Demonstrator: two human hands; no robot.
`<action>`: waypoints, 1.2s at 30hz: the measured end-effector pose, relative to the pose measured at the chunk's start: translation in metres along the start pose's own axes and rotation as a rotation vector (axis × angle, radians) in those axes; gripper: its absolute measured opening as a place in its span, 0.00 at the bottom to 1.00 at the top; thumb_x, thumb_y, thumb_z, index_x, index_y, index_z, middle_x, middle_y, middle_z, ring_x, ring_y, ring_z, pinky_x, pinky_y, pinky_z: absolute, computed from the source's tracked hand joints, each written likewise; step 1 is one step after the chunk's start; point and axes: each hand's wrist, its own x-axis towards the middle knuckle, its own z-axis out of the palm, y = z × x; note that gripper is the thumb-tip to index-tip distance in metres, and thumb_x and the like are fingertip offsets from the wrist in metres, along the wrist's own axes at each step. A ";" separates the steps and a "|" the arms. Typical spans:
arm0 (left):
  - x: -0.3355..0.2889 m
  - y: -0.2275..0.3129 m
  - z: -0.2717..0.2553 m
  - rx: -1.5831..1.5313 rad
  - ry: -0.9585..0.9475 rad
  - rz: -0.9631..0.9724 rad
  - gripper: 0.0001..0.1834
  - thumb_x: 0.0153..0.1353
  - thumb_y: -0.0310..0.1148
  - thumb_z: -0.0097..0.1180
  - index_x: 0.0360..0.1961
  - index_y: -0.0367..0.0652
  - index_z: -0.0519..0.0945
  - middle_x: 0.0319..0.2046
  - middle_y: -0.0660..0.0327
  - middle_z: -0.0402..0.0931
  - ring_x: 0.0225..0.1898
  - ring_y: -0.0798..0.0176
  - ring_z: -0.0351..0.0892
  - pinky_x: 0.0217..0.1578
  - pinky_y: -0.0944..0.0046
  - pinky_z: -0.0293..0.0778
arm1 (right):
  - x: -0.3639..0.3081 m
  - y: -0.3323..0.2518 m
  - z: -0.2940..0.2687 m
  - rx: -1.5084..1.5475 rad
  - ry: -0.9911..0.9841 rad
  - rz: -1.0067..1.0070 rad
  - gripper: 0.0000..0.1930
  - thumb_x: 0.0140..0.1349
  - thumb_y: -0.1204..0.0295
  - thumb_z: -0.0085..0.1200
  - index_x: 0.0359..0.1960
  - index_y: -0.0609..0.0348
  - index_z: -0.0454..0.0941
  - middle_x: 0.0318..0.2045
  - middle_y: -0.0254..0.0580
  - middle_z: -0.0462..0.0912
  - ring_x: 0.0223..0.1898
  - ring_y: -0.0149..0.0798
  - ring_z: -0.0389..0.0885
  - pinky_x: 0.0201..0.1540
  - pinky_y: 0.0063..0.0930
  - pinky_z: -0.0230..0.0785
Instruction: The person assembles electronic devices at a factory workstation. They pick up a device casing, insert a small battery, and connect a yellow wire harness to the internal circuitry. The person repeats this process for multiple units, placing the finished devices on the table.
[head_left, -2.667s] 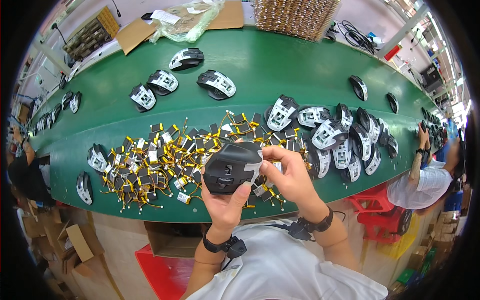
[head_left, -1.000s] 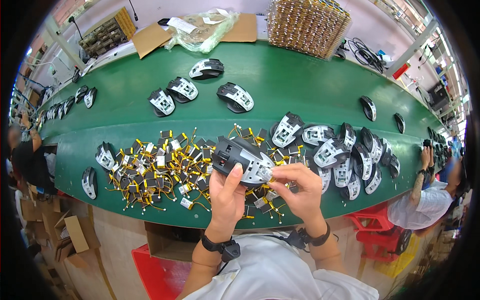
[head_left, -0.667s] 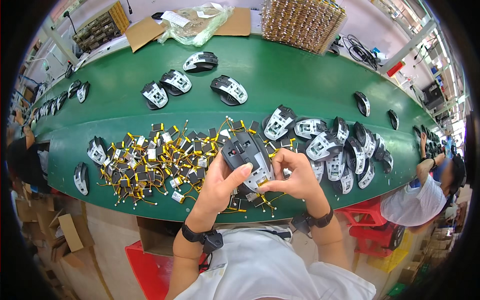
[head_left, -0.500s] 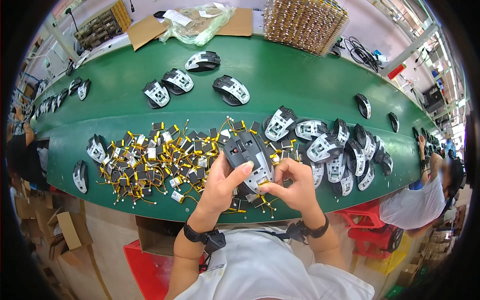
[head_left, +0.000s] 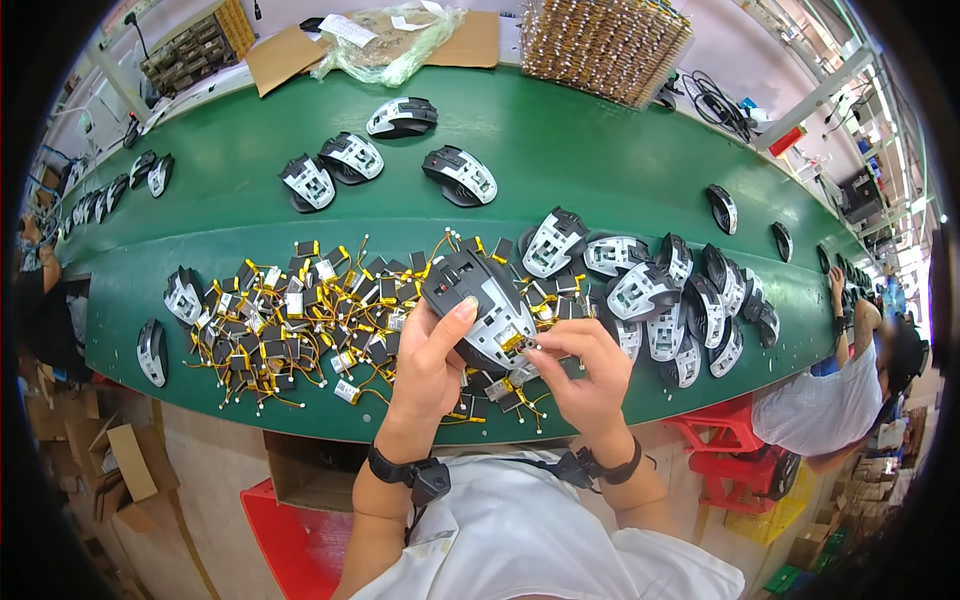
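My left hand (head_left: 428, 365) is closed around a half-assembled computer mouse (head_left: 482, 297) with a black front and an open white frame, its thumb lying on top. At the mouse's lower end, a small yellow-taped battery (head_left: 512, 341) shows in the frame. My right hand (head_left: 588, 370) pinches beside that battery, thumb and forefinger together; the small piece between the fingertips is too hidden to name. A loose pile of small dark batteries (head_left: 268, 352) with yellow tape and thin wires spreads beneath and to the left of my hands.
Several mouse bodies (head_left: 640, 290) are heaped to the right on the green worktable (head_left: 560, 130), with others (head_left: 353, 158) farther back. Behind stand a bagged stack (head_left: 605, 45) and flattened cardboard (head_left: 470, 40). Another person (head_left: 820, 400) sits at the right beside a red stool (head_left: 720, 430).
The mouse has shifted slightly left and up in my left hand. My right fingers have moved from its lower tip up beside the yellow-taped battery, which shows more clearly now.
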 end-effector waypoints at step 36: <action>0.014 -0.018 -0.035 1.225 -0.028 0.630 0.23 0.57 0.29 0.58 0.55 0.34 0.74 0.48 0.38 0.73 0.45 0.40 0.76 0.47 0.45 0.72 | -0.013 0.001 -0.001 -0.524 -0.126 -0.472 0.14 0.49 0.69 0.61 0.32 0.64 0.73 0.33 0.46 0.71 0.32 0.45 0.74 0.27 0.35 0.69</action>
